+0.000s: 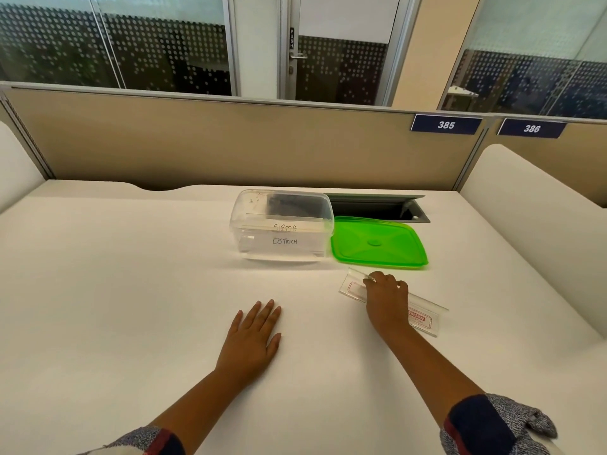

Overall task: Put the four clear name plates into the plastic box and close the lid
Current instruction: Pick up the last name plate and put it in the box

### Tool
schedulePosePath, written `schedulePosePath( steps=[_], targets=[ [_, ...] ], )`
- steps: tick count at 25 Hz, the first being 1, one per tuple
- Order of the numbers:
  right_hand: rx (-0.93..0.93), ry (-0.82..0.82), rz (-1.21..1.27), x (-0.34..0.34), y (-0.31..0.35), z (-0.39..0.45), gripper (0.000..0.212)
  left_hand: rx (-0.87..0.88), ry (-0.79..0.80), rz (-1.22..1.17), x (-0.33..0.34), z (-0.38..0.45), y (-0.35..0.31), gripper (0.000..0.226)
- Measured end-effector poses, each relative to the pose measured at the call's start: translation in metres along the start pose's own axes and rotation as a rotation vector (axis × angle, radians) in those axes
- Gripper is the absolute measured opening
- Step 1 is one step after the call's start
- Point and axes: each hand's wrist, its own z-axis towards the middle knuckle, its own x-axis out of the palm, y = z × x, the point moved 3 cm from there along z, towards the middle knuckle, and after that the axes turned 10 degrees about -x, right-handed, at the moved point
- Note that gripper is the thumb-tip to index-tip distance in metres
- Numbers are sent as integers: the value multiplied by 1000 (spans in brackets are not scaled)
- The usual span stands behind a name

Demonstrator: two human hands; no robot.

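A person's two bare forearms reach over a white desk (pixel 131 290). The left hand (pixel 253 336) lies flat on the desk, palm down, fingers straight and together, holding nothing. The right hand (pixel 386 298) rests on a clear name plate (pixel 423 318) lying on the desk, its fingers curled over the plate's far edge in a grip. The plate's long axis runs diagonally, from far left to near right, and a red printed label shows at each end. Just beyond it lies a green lid (pixel 377 243), flat on the desk. Touching the lid's left edge stands an open clear plastic box (pixel 282 224). Inside it are name plates lying crosswise, with handwritten cards reading "SIGMA" and "OSTRICH".
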Motion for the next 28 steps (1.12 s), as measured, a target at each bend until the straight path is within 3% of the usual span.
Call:
schedulePosePath(
  steps=[9,12,18,23,28],
  targets=[
    [-2,-319,362,-53,7,3,26,1,94,28,-9,6,3,53],
    [120,-467,668,-72,12,12,28,26,190,37,-16,16,7,53],
    [340,-467,1438,-79,25,25,41,8,312,-33,-23,17,4,52],
    [322,-487,1655,-77,43,16,42,-266,197,-782,-44,9,-19,35],
    [335,-433,1825,-72,50,15,40,-589,241,-1290,-56,10,-26,31]
  ],
)
